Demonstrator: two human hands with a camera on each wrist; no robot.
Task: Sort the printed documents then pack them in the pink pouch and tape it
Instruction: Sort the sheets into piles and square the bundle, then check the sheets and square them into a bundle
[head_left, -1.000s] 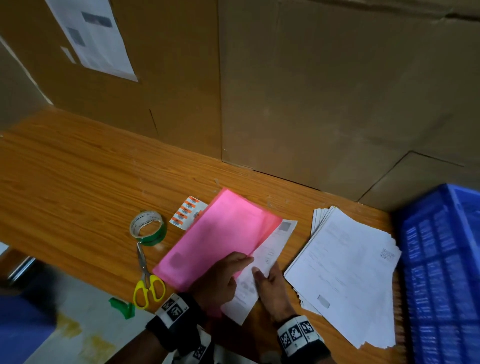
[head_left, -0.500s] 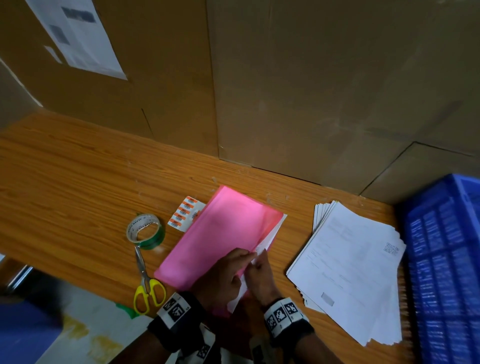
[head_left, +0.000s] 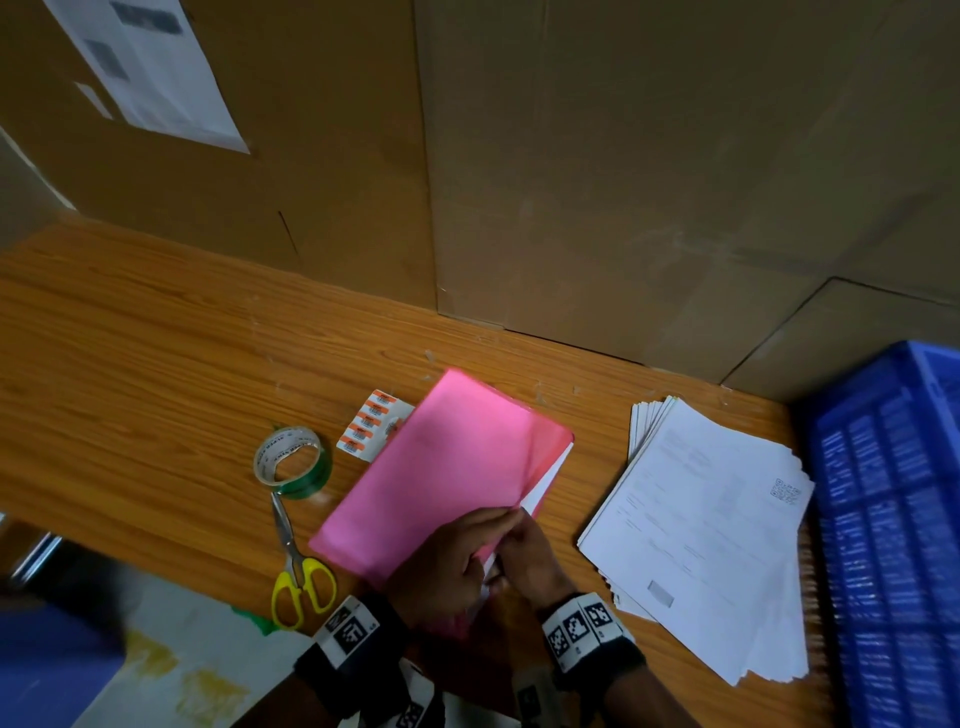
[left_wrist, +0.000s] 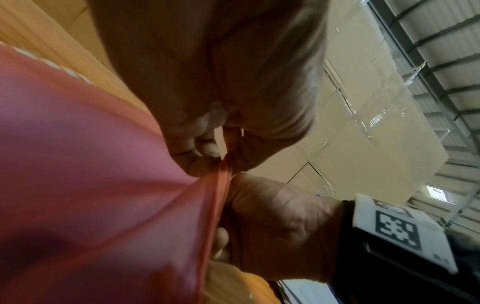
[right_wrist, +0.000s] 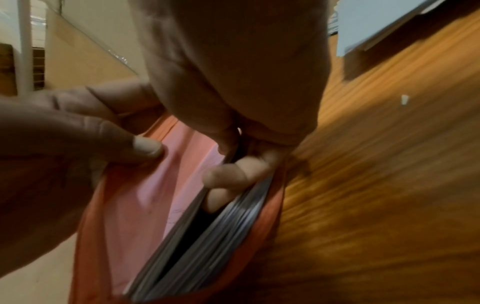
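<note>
1. Packing is under way: the pink pouch (head_left: 441, 478) lies flat on the wooden table (head_left: 156, 353), mouth toward the person, with a sheaf of printed sheets (right_wrist: 207, 236) already partly inside.
2. The left hand (head_left: 447, 561) pinches the pouch's upper lip between thumb and fingers, lifting the mouth open.
3. The right hand (head_left: 530, 556) has its fingers (right_wrist: 233, 172) curled into the opening, gripping the edges of the sheets and feeding them in.
4. A white corner of paper (head_left: 545, 483) shows at the pouch's right edge, so the sheets seem not fully seated yet.
5. Next call, likely: push the sheaf home, square it off, then reach for the tape.
6. The tape roll (head_left: 292, 462) and yellow-handled scissors (head_left: 298, 571) sit just left of the pouch, within easy reach.
7. The remaining stack of documents (head_left: 701, 530) sits to the right, beside the blue crate (head_left: 893, 519).
8. Open table lies to the far left; the cardboard wall (head_left: 623, 182) closes off the back.
</note>
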